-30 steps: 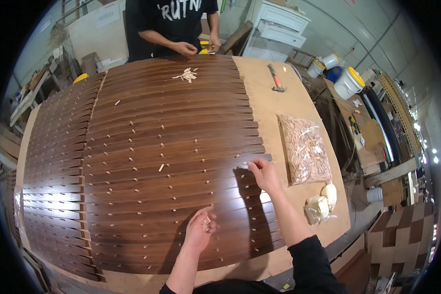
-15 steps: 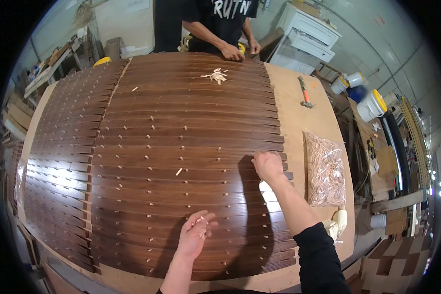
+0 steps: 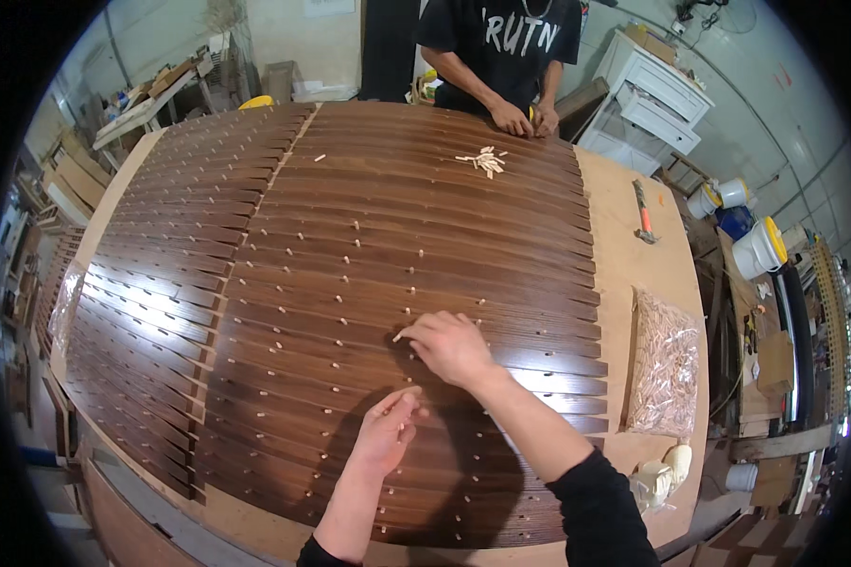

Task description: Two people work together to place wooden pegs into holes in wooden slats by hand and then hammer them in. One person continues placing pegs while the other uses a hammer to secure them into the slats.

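Note:
Dark brown wooden slats point(image 3: 303, 203) lie side by side across the table, with rows of short pale dowels point(image 3: 344, 279) standing up from them. My right hand point(image 3: 451, 348) is over the middle of the slats, its thumb and fingertips closed on one wooden dowel point(image 3: 399, 335). Nearer to me, my left hand point(image 3: 385, 433) is held above the slats with its fingers curled together. A bit of pale wood shows between those fingers; the rest of what it holds is hidden.
A clear bag of dowels point(image 3: 665, 364) lies on the right board, with a hammer point(image 3: 644, 213) beyond it and pale gloves point(image 3: 662, 477) nearer. Across the table, a co-worker's hands point(image 3: 525, 120) are at the far edge by a small dowel pile point(image 3: 487, 161).
My right hand has come left from the slats' right ends to the loose dowel. My left hand's fingers have closed over the dowels in its palm. The view has shifted.

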